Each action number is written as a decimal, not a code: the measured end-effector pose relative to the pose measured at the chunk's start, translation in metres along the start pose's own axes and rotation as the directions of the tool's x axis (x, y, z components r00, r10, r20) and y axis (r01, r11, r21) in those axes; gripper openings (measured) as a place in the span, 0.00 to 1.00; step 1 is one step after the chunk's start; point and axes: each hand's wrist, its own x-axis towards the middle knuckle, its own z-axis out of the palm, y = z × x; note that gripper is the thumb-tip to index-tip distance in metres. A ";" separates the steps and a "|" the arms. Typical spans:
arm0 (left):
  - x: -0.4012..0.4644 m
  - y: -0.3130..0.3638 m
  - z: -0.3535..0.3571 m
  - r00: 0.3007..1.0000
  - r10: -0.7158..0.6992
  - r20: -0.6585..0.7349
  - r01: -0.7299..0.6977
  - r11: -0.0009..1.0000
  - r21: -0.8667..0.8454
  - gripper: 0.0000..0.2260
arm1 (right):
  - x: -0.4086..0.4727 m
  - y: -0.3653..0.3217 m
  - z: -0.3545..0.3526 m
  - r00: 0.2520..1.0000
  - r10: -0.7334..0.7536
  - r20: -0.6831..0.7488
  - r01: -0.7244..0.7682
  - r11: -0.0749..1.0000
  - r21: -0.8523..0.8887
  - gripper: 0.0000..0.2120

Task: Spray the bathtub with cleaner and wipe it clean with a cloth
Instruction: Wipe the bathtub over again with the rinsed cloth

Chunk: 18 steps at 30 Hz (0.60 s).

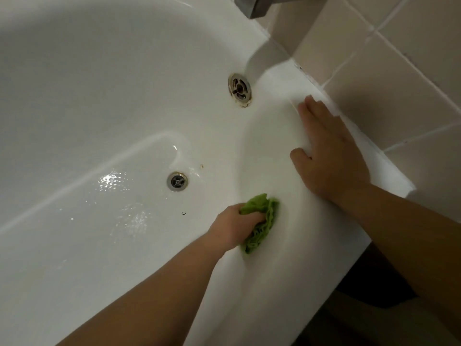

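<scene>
Left hand (234, 227), forearm extended forward and down, has its fingers (252, 217) curled in a grip; right hand (329, 151) lies flat, palm down, fingers straight.

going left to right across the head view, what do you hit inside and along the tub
Floor drain → left hand gripping the green cloth → right hand flat on the tub rim → tiled wall.
</scene>
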 end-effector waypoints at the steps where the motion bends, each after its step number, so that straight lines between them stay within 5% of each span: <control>1: -0.003 0.007 0.003 1.000 0.031 0.000 -0.031 0.999 -0.026 0.16 | 0.000 0.000 0.001 1.000 -0.001 -0.002 0.001 1.000 -0.002 0.38; 8: 0.011 -0.034 -0.005 0.996 -0.071 -0.045 0.073 0.997 0.032 0.11 | 0.001 0.001 0.003 1.000 -0.006 -0.008 0.005 1.000 -0.030 0.36; 13: 0.036 -0.095 -0.024 0.974 -0.165 -0.155 0.212 0.906 0.366 0.28 | 0.001 0.003 0.006 0.999 -0.006 -0.036 0.005 0.999 -0.050 0.36; 18: 0.019 -0.086 -0.026 0.977 -0.175 -0.122 0.205 0.931 0.303 0.24 | -0.001 0.000 0.006 1.000 0.015 -0.023 -0.017 0.998 -0.052 0.37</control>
